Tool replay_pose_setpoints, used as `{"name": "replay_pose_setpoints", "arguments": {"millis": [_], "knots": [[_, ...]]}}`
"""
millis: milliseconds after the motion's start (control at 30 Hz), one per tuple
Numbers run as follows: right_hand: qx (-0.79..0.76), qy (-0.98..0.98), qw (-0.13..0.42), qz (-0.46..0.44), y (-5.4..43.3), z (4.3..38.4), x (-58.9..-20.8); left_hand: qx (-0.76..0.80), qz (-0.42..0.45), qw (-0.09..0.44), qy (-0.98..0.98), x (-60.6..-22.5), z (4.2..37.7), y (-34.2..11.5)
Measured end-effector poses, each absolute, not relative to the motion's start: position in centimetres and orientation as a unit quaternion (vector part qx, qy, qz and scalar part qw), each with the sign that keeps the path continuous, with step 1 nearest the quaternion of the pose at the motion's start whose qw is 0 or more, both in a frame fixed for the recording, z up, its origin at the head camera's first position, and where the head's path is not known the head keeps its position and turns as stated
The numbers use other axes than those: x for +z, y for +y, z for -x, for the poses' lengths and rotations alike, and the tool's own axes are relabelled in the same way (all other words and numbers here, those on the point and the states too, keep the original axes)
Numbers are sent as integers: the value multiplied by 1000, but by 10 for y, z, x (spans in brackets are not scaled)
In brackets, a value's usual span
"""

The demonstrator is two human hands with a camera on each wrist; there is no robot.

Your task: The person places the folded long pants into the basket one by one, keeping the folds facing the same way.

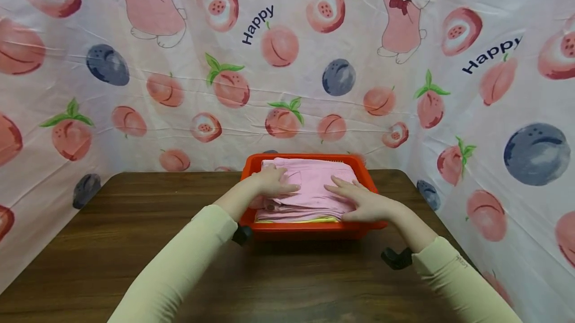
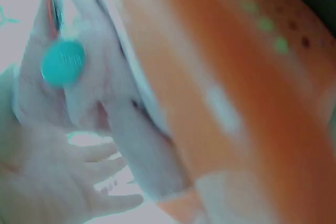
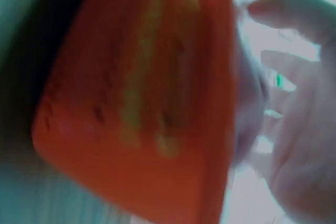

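Folded pink clothes [image 1: 314, 183] lie stacked in an orange-red plastic basket [image 1: 310, 225], a strip of yellow cloth [image 1: 321, 220] showing under them at the front. My left hand [image 1: 271, 182] is over the left side of the stack, fingers spread and pointing right. Over the right side my right hand [image 1: 361, 202] spreads its fingers, thumb near the basket's front rim. In the left wrist view a round button [image 2: 63, 62] shows on the folded cloth beside the fingers. The right wrist view has the blurred basket wall [image 3: 142, 93] beside the right hand [image 3: 299, 114].
The basket stands toward the back of a dark brown wooden table [image 1: 179, 248]. A fruit-printed curtain [image 1: 278, 88] hangs behind the table and along both sides. Dark wrist camera mounts [image 1: 397, 258] stick out below the wrists, close to the basket's front.
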State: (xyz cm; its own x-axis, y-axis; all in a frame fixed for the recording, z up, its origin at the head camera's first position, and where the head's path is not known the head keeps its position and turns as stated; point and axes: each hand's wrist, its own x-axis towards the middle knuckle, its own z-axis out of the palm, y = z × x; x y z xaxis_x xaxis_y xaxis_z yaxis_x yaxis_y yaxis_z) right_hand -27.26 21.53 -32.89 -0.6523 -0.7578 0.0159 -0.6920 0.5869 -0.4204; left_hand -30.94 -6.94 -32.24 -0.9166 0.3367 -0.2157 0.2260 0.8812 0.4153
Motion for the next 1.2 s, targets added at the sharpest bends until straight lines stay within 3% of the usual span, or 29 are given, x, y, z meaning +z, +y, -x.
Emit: {"name": "replay_pose_setpoints", "arguments": {"millis": [133, 333, 567, 933, 1200], "knots": [[-206, 866, 26, 456, 183, 256, -332, 168, -175, 97, 965, -323, 318, -79], [-144, 888, 21, 436, 153, 242, -337, 104, -201, 135, 965, -326, 322, -83], [-121, 893, 14, 433, 152, 235, -352, 72, -201, 156, 964, -322, 322, -86], [-99, 865, -65, 487, 157, 235, -371, 48, -196, 164, 966, -320, 322, -93], [-91, 847, -109, 512, 159, 236, -378, 60, -195, 173, 964, -340, 330, -99]]}}
